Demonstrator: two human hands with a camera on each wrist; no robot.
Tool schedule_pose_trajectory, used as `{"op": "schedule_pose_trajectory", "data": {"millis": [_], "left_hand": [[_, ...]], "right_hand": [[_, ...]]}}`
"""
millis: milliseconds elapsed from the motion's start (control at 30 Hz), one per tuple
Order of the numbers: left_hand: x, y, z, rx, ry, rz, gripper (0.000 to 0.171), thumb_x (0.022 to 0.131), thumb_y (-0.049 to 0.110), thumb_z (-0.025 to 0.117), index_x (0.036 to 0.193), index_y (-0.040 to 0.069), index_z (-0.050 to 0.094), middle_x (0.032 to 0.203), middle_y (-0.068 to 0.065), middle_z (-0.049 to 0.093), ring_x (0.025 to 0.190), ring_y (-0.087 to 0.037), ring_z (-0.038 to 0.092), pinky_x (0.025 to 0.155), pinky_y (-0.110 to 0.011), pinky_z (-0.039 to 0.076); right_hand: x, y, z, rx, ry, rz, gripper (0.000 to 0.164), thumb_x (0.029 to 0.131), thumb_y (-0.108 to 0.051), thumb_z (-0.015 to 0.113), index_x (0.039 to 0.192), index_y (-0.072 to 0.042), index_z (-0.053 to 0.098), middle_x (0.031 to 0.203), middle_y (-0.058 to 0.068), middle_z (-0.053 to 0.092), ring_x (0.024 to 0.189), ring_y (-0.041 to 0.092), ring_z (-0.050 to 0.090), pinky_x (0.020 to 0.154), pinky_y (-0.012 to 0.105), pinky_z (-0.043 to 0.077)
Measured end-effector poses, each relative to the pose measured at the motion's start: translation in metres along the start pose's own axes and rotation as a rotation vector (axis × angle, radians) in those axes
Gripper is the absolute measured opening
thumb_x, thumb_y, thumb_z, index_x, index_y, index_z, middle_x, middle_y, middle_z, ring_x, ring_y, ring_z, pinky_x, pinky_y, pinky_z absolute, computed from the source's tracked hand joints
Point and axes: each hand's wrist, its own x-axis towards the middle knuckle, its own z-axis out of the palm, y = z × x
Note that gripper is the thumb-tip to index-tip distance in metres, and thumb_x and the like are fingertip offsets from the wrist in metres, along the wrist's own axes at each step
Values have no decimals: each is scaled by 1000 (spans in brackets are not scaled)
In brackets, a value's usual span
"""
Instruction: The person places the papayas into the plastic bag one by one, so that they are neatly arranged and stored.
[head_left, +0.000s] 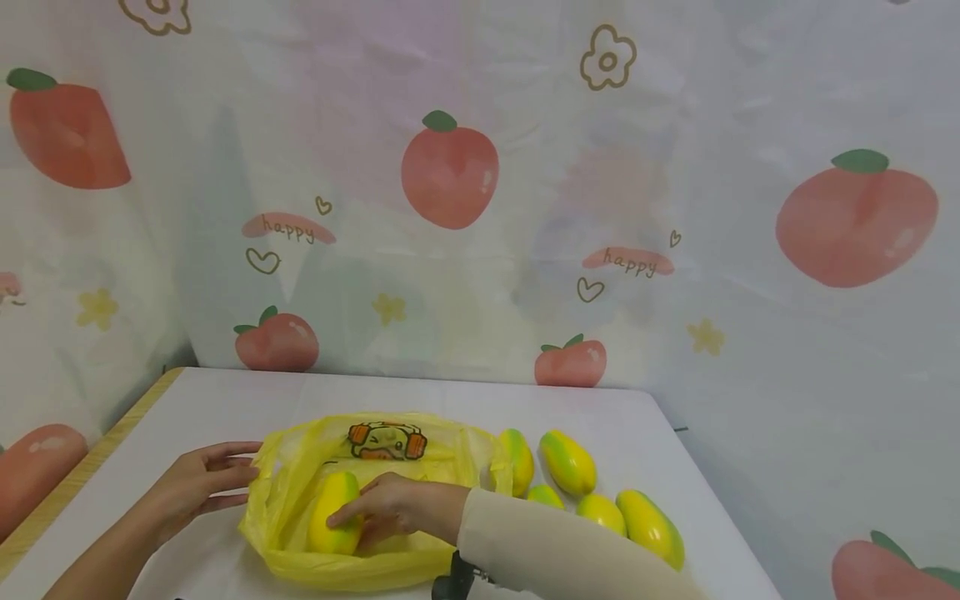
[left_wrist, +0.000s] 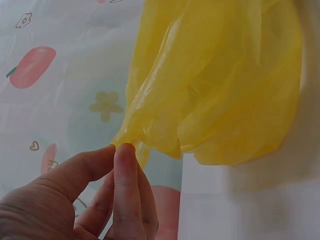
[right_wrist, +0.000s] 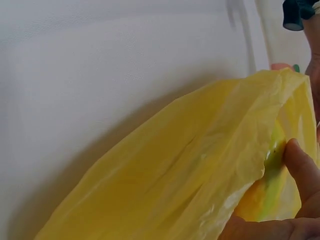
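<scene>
A thin yellow plastic bag (head_left: 285,533) with a printed cartoon face lies on the table, its mouth held open on the left. My left hand (head_left: 198,483) pinches the bag's rim between thumb and fingers; in the left wrist view the fingertips (left_wrist: 125,155) meet on the gathered film. Inside the bag's mouth, my right hand (head_left: 393,508) grips a yellow-green mango (head_left: 330,508), thumb on the near side. The right wrist view shows this mango (right_wrist: 270,185) partly covered by the bag film, and the right thumb (right_wrist: 302,167) on it.
Several more mangoes lie right of the bag, among them one at the back (head_left: 567,462) and one at the right (head_left: 651,527); the right sleeve (head_left: 555,542) partly hides some. The white tabletop (head_left: 600,404) ends at a fruit-printed cloth (head_left: 465,292) behind.
</scene>
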Motion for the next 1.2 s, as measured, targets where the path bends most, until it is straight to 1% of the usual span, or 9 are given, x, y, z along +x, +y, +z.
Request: {"op": "schedule_pose_trajectory", "data": {"millis": [100,333,500,633,767,900,1000,1100,1200], "left_hand": [[0,0,1,-1,8,-4,63,95,19,67,144,-9,39,108,0,65,94,-11,68,84,-36,60],[-1,1,1,13,20,-8,65,94,20,68,145,-9,38,109,0,65,94,-11,68,84,-36,60],[0,2,2,19,25,-10,66,94,20,68,145,-9,37,109,0,65,94,-11,67,84,-36,60],[0,1,1,12,16,-7,66,94,19,68,145,-9,37,109,0,65,94,-12,67,84,-36,60],[0,0,0,3,15,-11,66,94,18,68,145,-9,37,109,0,65,94,-12,68,84,-36,60],[0,0,0,3,22,-14,66,94,19,68,145,-9,37,109,0,65,94,-11,68,84,-36,60],[0,0,0,9,21,-11,66,94,19,68,145,-9,37,109,0,65,94,-11,67,84,-36,60],[0,1,1,12,27,-12,66,94,20,69,145,-9,38,109,0,65,94,-11,67,84,-36,60],[0,1,1,19,30,-13,67,94,20,69,145,-9,37,110,0,65,94,-11,67,84,-36,60]], "right_hand": [[0,0,3,-6,17,0,66,90,-11,72,142,12,38,121,23,62,110,30,67,97,40,54],[6,-2,9,-15,31,-9,55,89,-13,74,133,8,50,108,14,68,104,27,69,94,37,56],[7,-2,12,-21,59,5,51,88,-15,76,128,6,54,104,12,69,103,26,70,92,36,57],[10,-2,10,-18,64,12,43,87,-16,77,119,6,60,105,13,69,103,27,69,92,37,57],[3,-7,3,-38,68,-20,43,88,-17,75,120,9,60,119,21,63,112,35,64,92,40,57],[-22,-22,-12,-35,46,-81,48,92,-16,71,130,9,56,134,26,55,123,43,55,96,46,54],[-47,-37,-32,-36,55,-152,49,94,-15,68,134,9,52,138,22,53,126,44,52,100,48,52],[-70,-50,-62,-38,113,-218,55,95,-15,66,139,10,45,139,22,52,127,43,51,103,49,49],[-92,-57,-98,-39,182,-240,58,96,-16,64,143,9,40,143,24,48,131,43,48,106,49,46]]}}
